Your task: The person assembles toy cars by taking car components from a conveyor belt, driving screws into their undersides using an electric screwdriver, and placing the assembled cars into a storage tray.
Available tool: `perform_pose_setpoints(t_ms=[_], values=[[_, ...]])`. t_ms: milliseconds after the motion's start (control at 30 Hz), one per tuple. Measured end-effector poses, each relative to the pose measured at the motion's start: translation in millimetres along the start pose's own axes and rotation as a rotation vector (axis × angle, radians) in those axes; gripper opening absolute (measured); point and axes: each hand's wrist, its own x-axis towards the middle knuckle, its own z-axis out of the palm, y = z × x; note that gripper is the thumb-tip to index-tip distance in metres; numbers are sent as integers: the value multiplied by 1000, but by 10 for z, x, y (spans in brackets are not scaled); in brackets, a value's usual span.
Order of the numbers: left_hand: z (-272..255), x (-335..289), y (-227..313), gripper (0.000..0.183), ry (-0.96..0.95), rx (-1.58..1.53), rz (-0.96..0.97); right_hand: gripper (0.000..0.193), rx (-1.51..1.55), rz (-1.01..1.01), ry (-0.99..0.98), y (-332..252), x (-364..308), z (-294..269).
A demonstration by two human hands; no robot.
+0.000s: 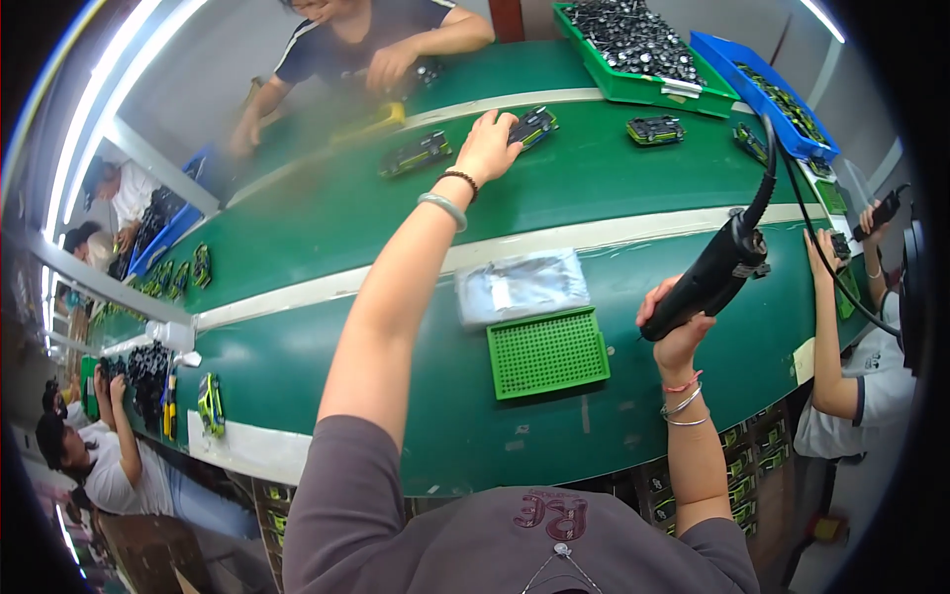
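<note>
Left hand [487,147] reaches far across the green belt [327,218], fingers spread over a black-and-green battery pack [532,126] at 12 o'clock, touching it, not yet closed around it. Right hand [676,335] grips a black electric screwdriver [714,272] at 3 o'clock, cable [792,203] trailing up. Judgement: take the pack firmly by its sides and draw it straight back toward the green perforated tray [547,351]; keep the driver lifted clear.

The left hand [487,147] hides part of the black-green unit [532,127]; the far bins' [633,87] parts are too small to tell.
</note>
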Motion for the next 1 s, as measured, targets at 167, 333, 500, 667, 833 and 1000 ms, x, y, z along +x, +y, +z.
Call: perform_pose_setpoints(t_ms=[167, 333, 500, 667, 833, 1000], values=[[380, 251, -110, 51, -77, 70, -194, 87, -2, 15, -2, -17, -40, 12], [381, 119, -107, 49, -40, -1, -157, 88, 4, 51, -12, 15, -54, -35], [-224, -369, 303, 42, -74, -303, 7, 90, -4, 61, 6, 18, 2, -51], [-919, -1252, 939, 44, -217, -343, 50, 84, 58, -49, -37, 66, 61, -89], [-922, -1716, 1101, 47, -286, -246, 119, 84, 22, -60, -53, 56, 21, -51], [-747, -1866, 1082, 46, -238, -137, 142, 84, 35, -87, -45, 69, 5, -40]])
